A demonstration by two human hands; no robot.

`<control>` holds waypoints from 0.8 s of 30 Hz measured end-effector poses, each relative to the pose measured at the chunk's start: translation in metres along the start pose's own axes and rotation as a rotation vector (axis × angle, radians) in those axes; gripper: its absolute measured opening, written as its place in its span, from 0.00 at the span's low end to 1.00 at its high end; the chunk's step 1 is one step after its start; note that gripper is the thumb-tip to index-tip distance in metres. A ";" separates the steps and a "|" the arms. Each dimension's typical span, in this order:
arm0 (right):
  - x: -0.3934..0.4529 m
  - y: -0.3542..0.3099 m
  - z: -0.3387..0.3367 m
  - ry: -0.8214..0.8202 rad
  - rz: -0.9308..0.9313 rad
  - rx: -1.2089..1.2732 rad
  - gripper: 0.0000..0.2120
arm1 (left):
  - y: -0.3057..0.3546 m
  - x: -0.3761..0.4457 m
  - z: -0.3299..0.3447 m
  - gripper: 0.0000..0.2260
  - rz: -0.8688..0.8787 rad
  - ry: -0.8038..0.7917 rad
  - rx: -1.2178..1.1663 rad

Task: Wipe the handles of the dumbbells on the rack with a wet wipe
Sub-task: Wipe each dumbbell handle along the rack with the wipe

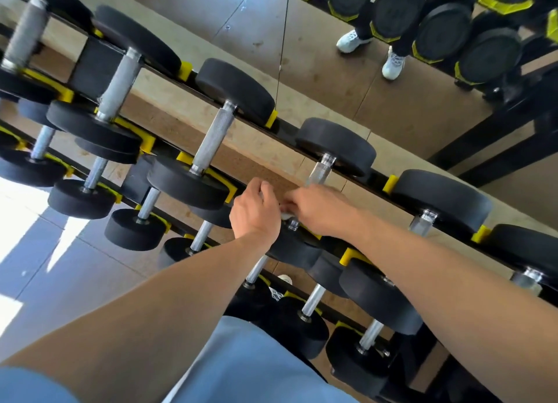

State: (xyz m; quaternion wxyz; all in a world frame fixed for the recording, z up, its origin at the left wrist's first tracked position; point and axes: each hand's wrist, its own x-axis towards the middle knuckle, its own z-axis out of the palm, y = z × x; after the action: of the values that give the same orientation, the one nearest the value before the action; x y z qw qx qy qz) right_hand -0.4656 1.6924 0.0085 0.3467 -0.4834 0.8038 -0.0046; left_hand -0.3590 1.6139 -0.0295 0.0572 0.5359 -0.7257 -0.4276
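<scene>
Head view. Both hands meet over one dumbbell handle (pixel 320 170) on the top tier of the rack (pixel 374 177).

Right hand (pixel 320 209): fingers curled down round the handle's near end, w/ a bit of white wet wipe (pixel 286 216) showing at the fingertips; most of the wipe is hidden under the hand. Left hand (pixel 256 212): fingers curled, tips just beside the right fingers, at the wipe; whether they pinch it or only touch, cannot tell.

Beyond the fingers: the bare knurled upper part of the handle, then its far black weight head (pixel 336 146). Below the fingers: the near head of the same dumbbell, mostly covered by both wrists.

Left of the fingers: next dumbbell (pixel 211 140), handle bare, apart from the hands. Right of the fingers: another dumbbell (pixel 444 200), its handle partly behind the right forearm. Yellow saddles (pixel 389 183) sit between the heads.

Under the forearms: lower tier w/ smaller dumbbells (pixel 136 229). Far side: mirror (pixel 332 79) reflecting a second rack and two white shoes (pixel 392 66). Nearest the camera: a blue garment (pixel 247 369).
</scene>
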 end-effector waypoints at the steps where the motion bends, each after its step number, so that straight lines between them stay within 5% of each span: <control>1: -0.006 0.002 0.002 -0.056 0.018 0.162 0.11 | 0.000 0.000 0.000 0.15 -0.001 0.004 -0.003; 3: -0.022 0.010 0.005 -0.120 0.089 0.548 0.11 | -0.001 0.000 0.001 0.14 0.002 0.006 -0.008; 5: -0.033 0.020 0.004 0.027 0.153 0.758 0.11 | 0.000 -0.001 0.001 0.14 0.007 0.002 -0.009; 9: -0.020 0.035 -0.006 0.638 0.077 0.476 0.13 | 0.001 -0.003 -0.001 0.14 0.007 -0.011 -0.014; 12: 0.001 0.033 -0.007 0.405 0.042 -0.156 0.13 | 0.001 -0.004 -0.002 0.14 0.008 -0.007 -0.012; 14: 0.006 0.027 -0.002 0.227 0.079 -0.247 0.10 | 0.002 -0.003 -0.002 0.14 0.008 -0.001 -0.003; 17: -0.003 0.016 0.006 0.174 0.060 -0.089 0.07 | 0.003 -0.002 -0.002 0.15 0.001 0.008 0.010; 24: -0.051 0.020 0.040 0.002 0.166 0.798 0.12 | 0.007 -0.008 -0.005 0.15 0.014 0.001 -0.005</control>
State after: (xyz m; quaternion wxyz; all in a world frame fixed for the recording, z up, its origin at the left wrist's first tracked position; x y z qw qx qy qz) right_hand -0.4437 1.7567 -0.0008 0.5055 -0.2444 0.7755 -0.2889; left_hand -0.3580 1.6179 -0.0192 0.0617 0.5309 -0.7283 -0.4289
